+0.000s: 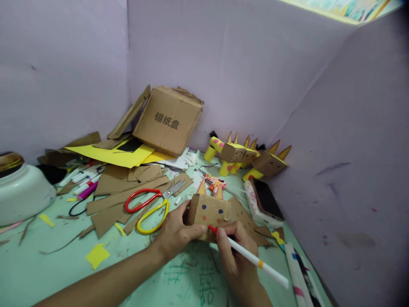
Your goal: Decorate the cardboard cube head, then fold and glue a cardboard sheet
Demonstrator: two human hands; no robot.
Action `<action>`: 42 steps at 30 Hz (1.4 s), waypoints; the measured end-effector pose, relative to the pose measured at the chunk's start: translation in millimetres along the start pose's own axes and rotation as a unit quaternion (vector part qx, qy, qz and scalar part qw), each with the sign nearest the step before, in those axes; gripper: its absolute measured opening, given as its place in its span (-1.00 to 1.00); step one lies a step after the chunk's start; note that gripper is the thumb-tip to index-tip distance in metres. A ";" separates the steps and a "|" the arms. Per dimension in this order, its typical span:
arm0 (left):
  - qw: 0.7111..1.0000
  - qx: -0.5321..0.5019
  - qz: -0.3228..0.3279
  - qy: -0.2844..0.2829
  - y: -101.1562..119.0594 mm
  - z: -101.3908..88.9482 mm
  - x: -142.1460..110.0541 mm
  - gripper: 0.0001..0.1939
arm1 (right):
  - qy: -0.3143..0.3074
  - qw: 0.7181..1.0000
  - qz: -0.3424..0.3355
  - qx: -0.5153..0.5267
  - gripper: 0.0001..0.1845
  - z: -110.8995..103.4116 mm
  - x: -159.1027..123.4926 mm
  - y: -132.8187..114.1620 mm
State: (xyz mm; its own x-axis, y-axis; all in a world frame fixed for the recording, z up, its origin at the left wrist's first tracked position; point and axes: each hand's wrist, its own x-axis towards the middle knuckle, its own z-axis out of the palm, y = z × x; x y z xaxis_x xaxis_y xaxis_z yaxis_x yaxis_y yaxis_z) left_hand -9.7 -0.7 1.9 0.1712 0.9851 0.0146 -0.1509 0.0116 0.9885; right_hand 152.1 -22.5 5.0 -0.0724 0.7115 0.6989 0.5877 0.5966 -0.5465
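My left hand (179,230) grips the left side of a small cardboard animal head (209,209), its thumb pressed on the front. Two pointed horns (202,186) rise from the top of the head. Two dark blue dots and reddish dots mark its face. In my right hand (238,251) is a white marker (255,259) with a red tip end and an orange band. That red end meets the lower front of the head, and my fingers partly hide the spot. Scissors (162,194) with one red and one yellow handle lie open left of the head.
Several yellow-legged cardboard animals (234,151) stand at the back right. A cardboard box (169,121) leans on the back wall beside yellow sheets (111,154). Cardboard scraps (111,181) and markers (87,187) cover the left. A phone (266,198) and a glue gun (215,181) lie nearby.
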 end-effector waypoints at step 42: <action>1.000 0.003 0.000 -0.008 0.2 0.4 1.6 -0.37 | 0.003 0.999 0.017 -0.043 -0.74 -2.7 2.2 2.4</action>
State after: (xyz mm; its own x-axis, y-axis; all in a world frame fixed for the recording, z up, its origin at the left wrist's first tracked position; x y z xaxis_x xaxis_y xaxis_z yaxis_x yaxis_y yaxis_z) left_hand -9.1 0.8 2.2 0.1863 0.9824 0.0162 -0.1456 0.0114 0.9893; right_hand 155.5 -20.5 6.5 -0.0469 0.7285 0.6834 0.6572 0.5378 -0.5281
